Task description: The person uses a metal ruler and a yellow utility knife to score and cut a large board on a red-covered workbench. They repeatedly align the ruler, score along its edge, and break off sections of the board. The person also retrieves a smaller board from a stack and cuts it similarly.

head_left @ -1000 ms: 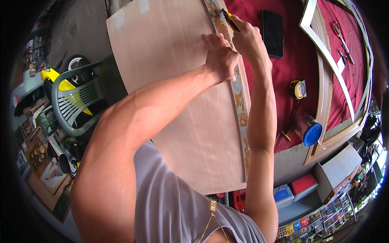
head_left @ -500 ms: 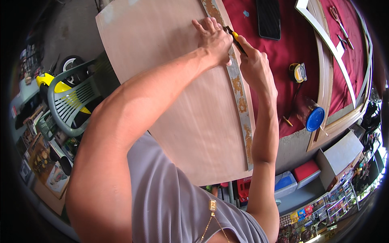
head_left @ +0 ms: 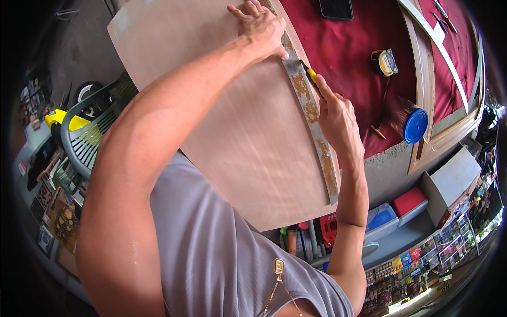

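Observation:
A pale plywood sheet (head_left: pixel 222 164) lies beneath a long metal straightedge (head_left: pixel 317 137) mottled with rust-coloured patches, set near the sheet's right edge. My left hand (head_left: pixel 259 29) presses at the far part of the straightedge and on the plywood, fingers spread, thumb down on the metal. My right hand (head_left: pixel 338 119) grips a yellow-and-black utility knife (head_left: pixel 311 74), its blade end against the straightedge's right edge, just nearer to me than my left hand.
Red cloth (head_left: pixel 354 58) at right holds a black tablet (head_left: pixel 335 8), tape measure (head_left: pixel 385 62), blue-lidded container (head_left: pixel 414 126), wooden frames (head_left: pixel 420 79), white strips and scissors. A green plastic chair (head_left: pixel 87 145) stands left; boxes and shelves (head_left: pixel 449 179) stand lower right.
My right hand has drawn the knife toward me along the straightedge. My left hand stays spread on the straightedge. The view has shifted, so the table items appear higher up.

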Demonstrator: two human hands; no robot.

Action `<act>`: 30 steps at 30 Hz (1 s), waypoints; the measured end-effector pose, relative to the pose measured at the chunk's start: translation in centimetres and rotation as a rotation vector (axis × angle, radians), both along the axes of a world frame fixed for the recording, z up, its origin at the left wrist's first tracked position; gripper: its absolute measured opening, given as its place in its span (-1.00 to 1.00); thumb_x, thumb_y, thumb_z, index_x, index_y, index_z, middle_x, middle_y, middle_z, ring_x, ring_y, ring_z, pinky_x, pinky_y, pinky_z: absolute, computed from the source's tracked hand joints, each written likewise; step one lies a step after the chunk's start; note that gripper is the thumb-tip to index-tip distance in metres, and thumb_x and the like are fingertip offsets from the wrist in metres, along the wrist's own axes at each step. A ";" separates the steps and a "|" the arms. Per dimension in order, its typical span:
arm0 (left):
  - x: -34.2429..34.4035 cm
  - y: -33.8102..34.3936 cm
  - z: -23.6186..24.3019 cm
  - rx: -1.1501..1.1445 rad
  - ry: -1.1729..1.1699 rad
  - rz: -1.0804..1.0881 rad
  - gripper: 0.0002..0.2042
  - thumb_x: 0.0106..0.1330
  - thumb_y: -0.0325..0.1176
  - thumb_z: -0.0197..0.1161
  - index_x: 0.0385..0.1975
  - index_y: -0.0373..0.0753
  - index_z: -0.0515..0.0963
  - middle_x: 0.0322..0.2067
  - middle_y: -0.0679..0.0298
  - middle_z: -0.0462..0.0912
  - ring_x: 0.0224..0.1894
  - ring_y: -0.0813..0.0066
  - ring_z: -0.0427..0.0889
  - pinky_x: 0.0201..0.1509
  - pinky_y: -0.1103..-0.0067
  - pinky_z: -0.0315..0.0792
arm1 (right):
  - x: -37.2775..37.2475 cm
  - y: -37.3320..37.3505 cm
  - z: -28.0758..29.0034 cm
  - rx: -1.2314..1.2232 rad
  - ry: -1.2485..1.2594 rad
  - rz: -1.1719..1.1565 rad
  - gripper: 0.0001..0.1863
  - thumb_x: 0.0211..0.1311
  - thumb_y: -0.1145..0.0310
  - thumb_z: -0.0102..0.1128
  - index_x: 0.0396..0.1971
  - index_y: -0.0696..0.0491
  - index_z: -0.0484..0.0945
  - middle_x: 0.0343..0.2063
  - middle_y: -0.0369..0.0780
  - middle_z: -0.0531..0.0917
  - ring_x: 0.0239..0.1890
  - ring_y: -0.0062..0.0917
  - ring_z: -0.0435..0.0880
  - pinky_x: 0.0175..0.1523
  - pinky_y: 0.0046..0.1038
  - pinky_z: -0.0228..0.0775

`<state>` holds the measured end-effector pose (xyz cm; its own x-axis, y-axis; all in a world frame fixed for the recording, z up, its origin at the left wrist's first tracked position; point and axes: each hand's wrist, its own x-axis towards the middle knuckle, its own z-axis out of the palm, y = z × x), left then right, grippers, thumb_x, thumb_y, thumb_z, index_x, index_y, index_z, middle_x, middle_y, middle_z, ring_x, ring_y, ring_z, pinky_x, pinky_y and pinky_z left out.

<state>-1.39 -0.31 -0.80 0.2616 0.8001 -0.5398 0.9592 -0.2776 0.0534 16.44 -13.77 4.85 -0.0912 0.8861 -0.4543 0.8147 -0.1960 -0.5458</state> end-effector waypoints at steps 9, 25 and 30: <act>0.2 0.1 0.2 0.072 -0.054 -0.001 -0.36 -0.26 0.00 0.59 -0.10 -0.14 0.66 0.04 -0.12 0.55 0.24 -0.29 0.28 0.20 -0.44 -0.03 | 2.1 -4.6 1.0 -0.074 -0.071 0.001 -0.48 0.21 0.65 0.02 0.22 0.09 0.41 -0.39 0.15 0.60 -0.38 -0.04 0.63 -0.21 -0.19 0.42; 0.3 0.0 -0.9 0.037 0.018 0.012 -0.13 -0.28 0.13 0.54 0.07 -0.32 0.51 0.24 -0.26 0.27 0.36 -0.26 0.07 0.25 -0.39 -0.09 | 4.8 -10.2 2.2 -0.094 -0.100 -0.011 -0.38 0.16 0.70 0.03 0.26 -0.02 0.38 -0.44 0.06 0.57 -0.44 -0.08 0.59 -0.25 -0.16 0.40; 0.5 0.3 0.1 -0.016 -0.016 0.010 -0.21 -0.28 0.07 0.56 -0.02 -0.31 0.56 0.20 -0.22 0.33 0.34 -0.23 0.14 0.23 -0.40 -0.05 | 5.5 -11.5 2.5 -0.103 -0.147 0.030 -0.35 0.12 0.64 0.06 0.27 -0.07 0.35 -0.48 0.01 0.57 -0.47 -0.09 0.61 -0.34 -0.11 0.44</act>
